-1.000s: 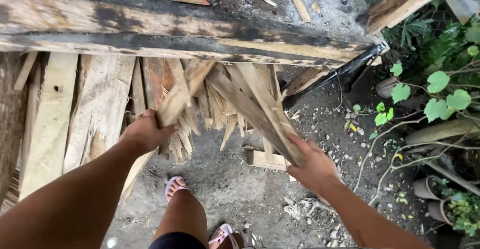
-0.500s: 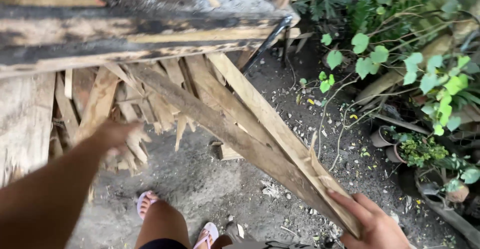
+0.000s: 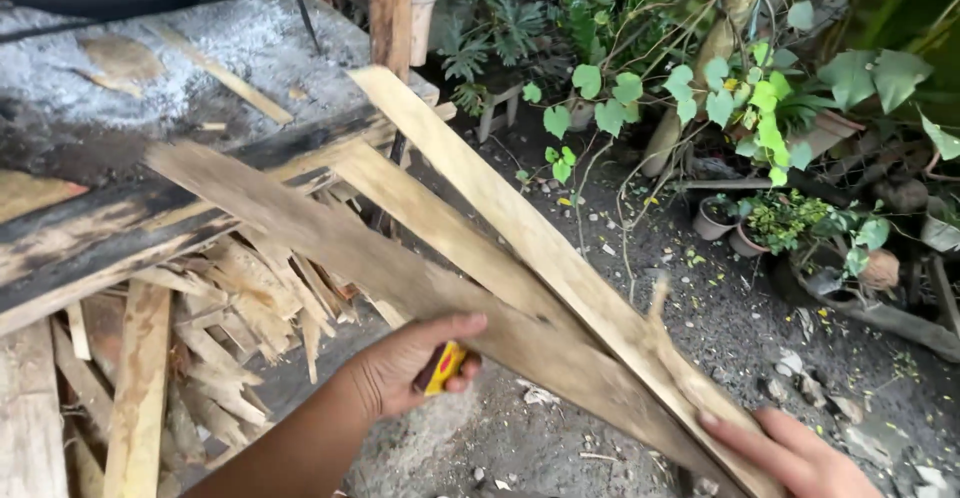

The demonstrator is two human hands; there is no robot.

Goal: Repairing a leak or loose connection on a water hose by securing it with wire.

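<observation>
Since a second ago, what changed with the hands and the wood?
The right hand pulled long split planks out of the pile and up across the charred beam. The left hand left the splinters and came under the planks, holding a small yellow object. The right-hand grip stayed.

Rough, splintery pale wooden planks (image 3: 480,258), matt and dry. A charred, blackened wooden beam (image 3: 120,228). A small glossy yellow plastic object (image 3: 442,368). Gritty grey dirt ground (image 3: 700,308).

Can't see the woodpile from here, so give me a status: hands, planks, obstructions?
Left hand grips small yellow-red object, thumb against planks. Right hand holds long planks at near end. Charred beam lies under their far ends.
</observation>
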